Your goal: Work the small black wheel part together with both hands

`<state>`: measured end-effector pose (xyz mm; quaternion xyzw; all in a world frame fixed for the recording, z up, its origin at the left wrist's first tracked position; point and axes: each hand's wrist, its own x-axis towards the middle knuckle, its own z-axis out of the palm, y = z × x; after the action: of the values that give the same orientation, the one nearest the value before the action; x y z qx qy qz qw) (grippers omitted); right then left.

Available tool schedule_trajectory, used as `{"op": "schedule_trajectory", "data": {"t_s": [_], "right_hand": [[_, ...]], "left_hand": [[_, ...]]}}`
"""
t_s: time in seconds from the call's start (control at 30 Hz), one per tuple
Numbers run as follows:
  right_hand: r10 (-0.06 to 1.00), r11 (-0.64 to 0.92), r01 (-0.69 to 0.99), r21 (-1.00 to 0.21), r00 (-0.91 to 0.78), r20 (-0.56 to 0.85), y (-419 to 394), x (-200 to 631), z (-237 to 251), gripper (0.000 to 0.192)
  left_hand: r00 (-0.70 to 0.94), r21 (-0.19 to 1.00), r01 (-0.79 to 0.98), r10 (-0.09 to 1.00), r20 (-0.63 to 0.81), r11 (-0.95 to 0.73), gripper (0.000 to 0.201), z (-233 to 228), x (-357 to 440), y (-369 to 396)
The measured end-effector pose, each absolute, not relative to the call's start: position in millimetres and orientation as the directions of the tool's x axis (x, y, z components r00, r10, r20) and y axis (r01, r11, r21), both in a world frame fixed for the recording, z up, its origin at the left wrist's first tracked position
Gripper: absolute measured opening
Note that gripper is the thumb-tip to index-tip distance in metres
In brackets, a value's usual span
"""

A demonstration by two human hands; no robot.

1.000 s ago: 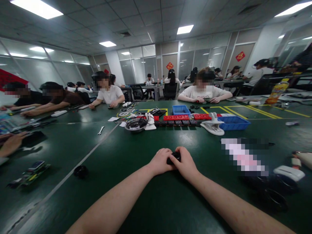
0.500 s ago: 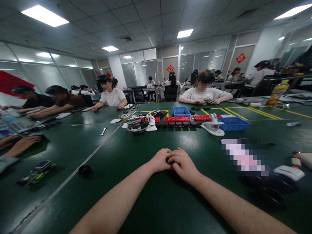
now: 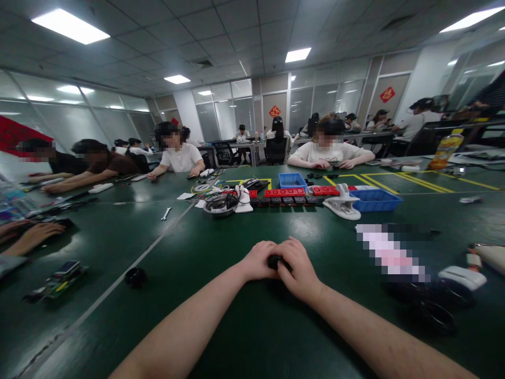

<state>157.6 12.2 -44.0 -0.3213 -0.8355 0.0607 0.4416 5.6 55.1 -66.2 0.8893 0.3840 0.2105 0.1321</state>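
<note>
**Toward the near edge of the table: black part boxed in by 2 hands**

Black part sits about midway along that side, low over the green top; can't tell from my feed whether it touches. Left hand: fingers curled, mostly closed round its left side. Right hand: curled over its right side, thumb tucked on the near face. Both have hold of it. Only a rounded dark bit shows, so full shape unknown.

Handling, my guess: light, stiff plastic, smooth enough to skid under dry fingertips. Fragility: can't call it. I'd grip the outer sides, 1 hand each, thumbs on the near face.

Around it: small black piece off left by the seam, circuit board further toward the left edge. Black rings and a white device toward the right edge; rings are near the right forearm, so a wide elbow could nudge them. Toward the far edge: metal bowl with cables, red strip, white clip, 2 blue bins, all well apart from the grip. Main obstruction for me: the fingers blocking the view.
</note>
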Motion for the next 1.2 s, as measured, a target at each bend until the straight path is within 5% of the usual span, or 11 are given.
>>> {"op": "schedule_trajectory", "data": {"t_s": [0.17,0.4,0.87,1.2], "right_hand": [[0.773,0.553,0.705,-0.444,-0.234,0.590,21,159,-51,0.035],[0.878,0.387,0.783,-0.487,-0.151,0.454,32,157,-62,0.025],[0.848,0.462,0.752,-0.471,-0.218,0.484,29,158,-53,0.016],[0.629,0.777,0.449,-0.442,-0.507,0.590,17,157,-46,0.024]], "left_hand": [[0.468,0.398,0.736,0.837,0.284,-0.547,0.060,-64,15,43],[0.379,0.361,0.819,0.893,0.244,-0.446,0.045,-64,27,32],[0.424,0.401,0.775,0.873,0.241,-0.488,0.044,-61,23,35],[0.629,0.404,0.645,0.751,0.202,-0.649,0.039,-65,6,55]]}}
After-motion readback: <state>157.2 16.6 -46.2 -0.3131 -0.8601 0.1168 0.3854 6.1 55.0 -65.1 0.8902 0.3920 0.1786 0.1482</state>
